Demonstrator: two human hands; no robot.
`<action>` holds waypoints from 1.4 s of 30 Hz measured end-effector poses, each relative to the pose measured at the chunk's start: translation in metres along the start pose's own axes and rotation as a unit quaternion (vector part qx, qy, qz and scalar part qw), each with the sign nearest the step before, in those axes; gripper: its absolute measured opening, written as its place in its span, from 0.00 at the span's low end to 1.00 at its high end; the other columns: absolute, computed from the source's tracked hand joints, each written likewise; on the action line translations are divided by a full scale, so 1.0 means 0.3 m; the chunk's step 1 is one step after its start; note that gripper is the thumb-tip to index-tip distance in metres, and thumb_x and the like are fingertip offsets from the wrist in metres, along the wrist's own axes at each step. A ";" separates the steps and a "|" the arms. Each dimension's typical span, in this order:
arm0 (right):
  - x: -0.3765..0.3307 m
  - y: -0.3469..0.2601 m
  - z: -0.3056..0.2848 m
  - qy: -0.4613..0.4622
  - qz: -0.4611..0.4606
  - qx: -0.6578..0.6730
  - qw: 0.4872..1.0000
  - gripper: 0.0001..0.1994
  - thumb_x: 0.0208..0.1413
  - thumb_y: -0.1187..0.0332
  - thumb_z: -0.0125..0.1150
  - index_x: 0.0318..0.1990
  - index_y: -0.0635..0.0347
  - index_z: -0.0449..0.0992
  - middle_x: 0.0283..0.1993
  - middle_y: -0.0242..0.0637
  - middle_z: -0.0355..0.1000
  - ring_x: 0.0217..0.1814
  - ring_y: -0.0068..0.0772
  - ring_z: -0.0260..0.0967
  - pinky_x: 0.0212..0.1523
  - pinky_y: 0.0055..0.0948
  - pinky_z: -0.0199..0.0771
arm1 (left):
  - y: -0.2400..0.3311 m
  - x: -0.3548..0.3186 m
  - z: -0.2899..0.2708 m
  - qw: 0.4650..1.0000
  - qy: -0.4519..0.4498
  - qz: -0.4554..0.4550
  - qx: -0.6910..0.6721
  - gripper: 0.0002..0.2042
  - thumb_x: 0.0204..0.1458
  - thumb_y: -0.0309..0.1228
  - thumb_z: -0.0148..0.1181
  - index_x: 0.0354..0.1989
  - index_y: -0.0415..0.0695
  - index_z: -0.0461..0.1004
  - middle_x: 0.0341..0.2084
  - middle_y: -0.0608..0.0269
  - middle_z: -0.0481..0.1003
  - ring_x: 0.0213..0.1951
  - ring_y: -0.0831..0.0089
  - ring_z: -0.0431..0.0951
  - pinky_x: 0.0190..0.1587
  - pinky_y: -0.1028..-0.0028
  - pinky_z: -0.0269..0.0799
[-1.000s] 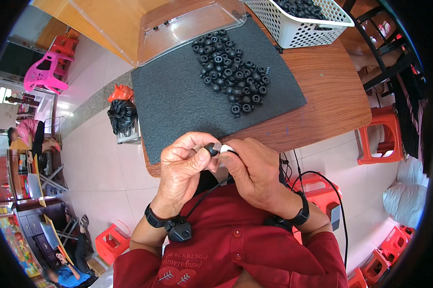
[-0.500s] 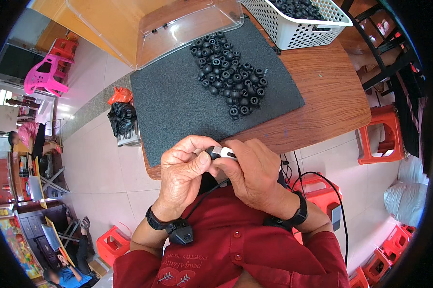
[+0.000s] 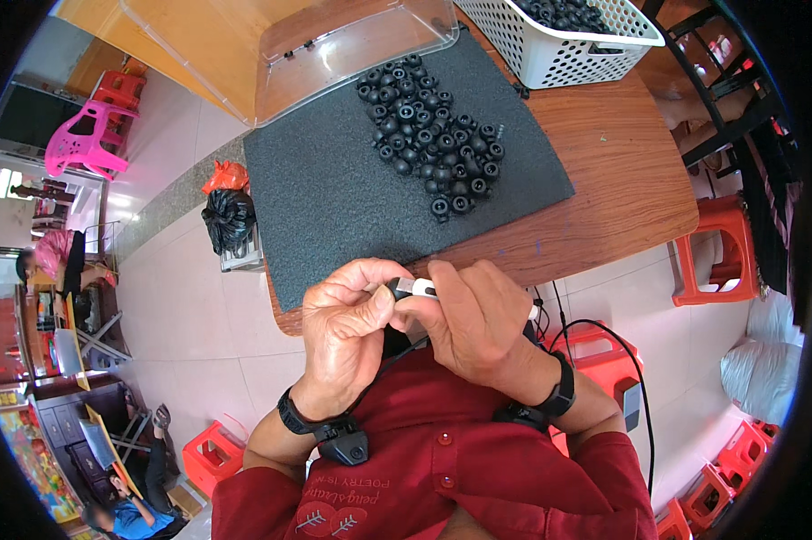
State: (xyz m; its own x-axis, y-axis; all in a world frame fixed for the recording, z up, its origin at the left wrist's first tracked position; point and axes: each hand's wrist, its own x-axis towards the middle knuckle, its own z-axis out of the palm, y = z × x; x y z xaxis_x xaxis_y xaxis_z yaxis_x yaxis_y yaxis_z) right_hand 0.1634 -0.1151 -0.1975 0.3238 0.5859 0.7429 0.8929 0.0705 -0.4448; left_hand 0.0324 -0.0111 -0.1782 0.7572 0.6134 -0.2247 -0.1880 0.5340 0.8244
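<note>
I see my left hand [image 3: 347, 328] and right hand [image 3: 469, 319] both pinching one small black-and-white cylindrical part [image 3: 412, 288] off the wooden counter [image 3: 622, 171]; a slipping pinch could drop it floorward.

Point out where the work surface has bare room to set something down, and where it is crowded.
The dark foam mat is bare across its left and near parts, between the clear plastic lid and the table's near edge. The wooden tabletop is bare right of the mat, below the white basket. Crowded: the pile of black rubber parts on the mat's far right.
</note>
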 end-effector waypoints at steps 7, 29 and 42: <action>0.005 0.003 -0.018 -0.050 0.003 0.019 0.999 0.16 0.53 0.64 0.67 0.37 0.70 0.74 0.22 0.38 0.63 0.18 0.35 0.59 0.17 0.33 0.57 | -0.020 0.000 -0.007 0.999 0.002 -0.024 -0.028 0.14 0.55 0.29 0.65 0.43 0.30 0.75 0.36 0.56 0.78 0.30 0.76 0.77 0.35 0.79 0.74; -0.015 0.005 0.010 -0.006 0.086 0.104 0.991 0.13 0.57 0.63 0.63 0.38 0.66 0.74 0.24 0.39 0.64 0.23 0.40 0.63 0.21 0.36 0.61 | -0.029 0.007 -0.002 0.999 0.008 -0.012 -0.047 0.15 0.55 0.29 0.64 0.46 0.32 0.73 0.37 0.55 0.78 0.31 0.72 0.79 0.37 0.74 0.75; -0.009 -0.018 -0.006 -0.040 0.218 0.271 0.937 0.12 0.57 0.63 0.65 0.33 0.63 0.75 0.22 0.38 0.67 0.22 0.37 0.66 0.23 0.33 0.64 | -0.042 0.001 -0.003 1.000 0.009 0.011 -0.008 0.15 0.52 0.28 0.66 0.45 0.33 0.76 0.37 0.57 0.78 0.32 0.73 0.77 0.40 0.76 0.74</action>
State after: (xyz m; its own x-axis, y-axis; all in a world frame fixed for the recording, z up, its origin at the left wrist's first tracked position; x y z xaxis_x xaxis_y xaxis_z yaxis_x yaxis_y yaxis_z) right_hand 0.1582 -0.1184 -0.1963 0.5775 0.7108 0.4015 0.3846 0.1970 -0.9018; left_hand 0.0343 -0.0172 -0.1892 0.7416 0.6352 -0.2157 -0.2153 0.5298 0.8203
